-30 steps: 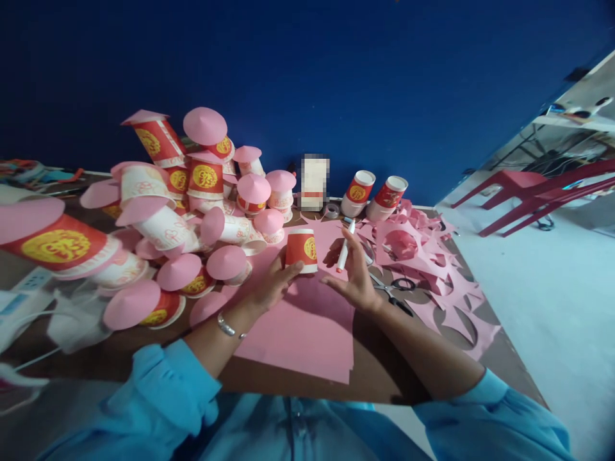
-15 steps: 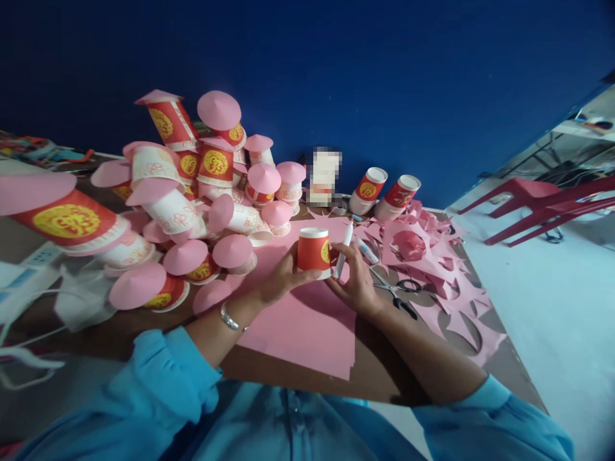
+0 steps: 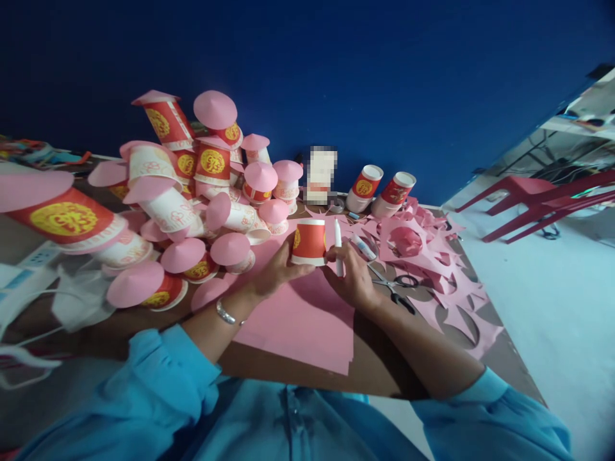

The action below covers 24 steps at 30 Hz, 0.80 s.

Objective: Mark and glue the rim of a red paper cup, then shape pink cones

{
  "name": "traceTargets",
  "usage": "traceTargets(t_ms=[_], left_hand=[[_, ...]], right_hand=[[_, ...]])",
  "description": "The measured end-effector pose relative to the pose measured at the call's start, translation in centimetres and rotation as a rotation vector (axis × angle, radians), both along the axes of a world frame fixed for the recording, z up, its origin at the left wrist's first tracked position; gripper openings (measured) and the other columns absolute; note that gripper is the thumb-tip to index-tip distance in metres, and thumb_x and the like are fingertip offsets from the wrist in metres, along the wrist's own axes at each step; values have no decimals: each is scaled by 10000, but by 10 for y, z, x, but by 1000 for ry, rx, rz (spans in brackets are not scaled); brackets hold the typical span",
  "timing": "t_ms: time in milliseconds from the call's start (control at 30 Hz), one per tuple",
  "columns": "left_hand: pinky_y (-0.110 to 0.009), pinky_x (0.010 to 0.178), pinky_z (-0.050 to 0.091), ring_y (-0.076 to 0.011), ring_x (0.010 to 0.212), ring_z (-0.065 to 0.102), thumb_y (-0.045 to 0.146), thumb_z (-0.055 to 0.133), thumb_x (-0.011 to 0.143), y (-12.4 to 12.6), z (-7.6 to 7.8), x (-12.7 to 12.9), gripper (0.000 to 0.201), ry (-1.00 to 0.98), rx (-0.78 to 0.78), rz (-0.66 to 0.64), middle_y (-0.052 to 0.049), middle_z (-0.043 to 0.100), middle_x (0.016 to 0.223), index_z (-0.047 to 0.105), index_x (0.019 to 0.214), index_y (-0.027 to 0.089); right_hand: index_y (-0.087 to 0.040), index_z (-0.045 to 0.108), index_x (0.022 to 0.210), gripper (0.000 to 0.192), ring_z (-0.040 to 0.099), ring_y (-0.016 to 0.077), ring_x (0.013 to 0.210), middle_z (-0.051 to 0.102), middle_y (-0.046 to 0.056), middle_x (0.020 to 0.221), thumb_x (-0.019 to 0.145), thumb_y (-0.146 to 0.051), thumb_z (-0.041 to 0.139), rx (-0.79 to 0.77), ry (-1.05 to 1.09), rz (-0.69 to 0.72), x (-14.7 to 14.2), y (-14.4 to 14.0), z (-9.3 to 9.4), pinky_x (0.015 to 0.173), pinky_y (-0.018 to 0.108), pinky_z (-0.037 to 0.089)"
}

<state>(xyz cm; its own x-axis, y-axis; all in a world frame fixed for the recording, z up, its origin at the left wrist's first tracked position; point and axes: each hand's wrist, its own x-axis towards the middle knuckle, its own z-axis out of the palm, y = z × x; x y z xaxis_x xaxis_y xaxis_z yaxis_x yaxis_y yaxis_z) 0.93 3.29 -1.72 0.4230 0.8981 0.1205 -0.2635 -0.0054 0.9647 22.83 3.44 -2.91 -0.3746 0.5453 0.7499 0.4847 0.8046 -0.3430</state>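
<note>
At mid worktop [image 3: 120, 339], head view: left hand [image 3: 273, 272] clenched round a red paper cup with gold emblem and white rim [image 3: 309, 242], standing upside down on a flat pink paper sheet [image 3: 298, 326]. Right hand [image 3: 353, 282] grasps a white marker pen [image 3: 338, 250] upright, touching the cup's right side. A second ago the pen was well apart from the cup; now it has closed in, and the cup has turned so the emblem faces left. Black-handled scissors [image 3: 396, 291] just right of the hand; pile of pink-capped cups [image 3: 192, 205] far left; pink cut scraps [image 3: 432, 256] right.
</note>
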Motion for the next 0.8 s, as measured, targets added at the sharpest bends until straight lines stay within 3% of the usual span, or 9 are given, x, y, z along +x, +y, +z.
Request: traceTargets(t_ms=[200,433,600,700,800], left_hand=[[-408,964,537,-250,1098,676,387,908,810,0,3,4,697,-91,-77,76,-64,687,1173,548,1388,239],[-391,950,541,-229,1053,689,328,926,781,-1,0,6,729,-63,-145,86,-73,698,1227,554,1401,231],[-347,904,532,-201,1023,666,286,940,768,1,-9,9,755,-88,-150,97,-55,685,1194,553,1415,243],[-357,929,534,-217,1071,663,299,944,770,1,-9,9,738,-48,-141,101,-54,685,1216,565,1402,251],[-357,932,530,-230,1090,653,330,949,766,0,-5,9,681,11,-102,110,-63,698,1199,607,1345,225]], right_hand=[[-255,603,1235,249,728,226,857,746,69,1003,1028,-125,559,-42,77,15,5,-2,-1,749,376,610],[-285,627,1426,340,739,227,882,763,70,1022,1099,-232,552,-21,150,91,5,-6,14,764,399,621],[-281,675,1252,207,726,249,915,724,59,954,1107,-386,571,-154,381,56,3,-11,24,829,467,619],[-266,644,1075,144,711,203,775,691,17,874,1058,-405,678,-293,490,107,2,-20,27,706,381,599],[-252,643,1109,132,646,135,603,645,-35,779,1067,-374,675,-419,524,188,-1,-28,29,578,294,537]])
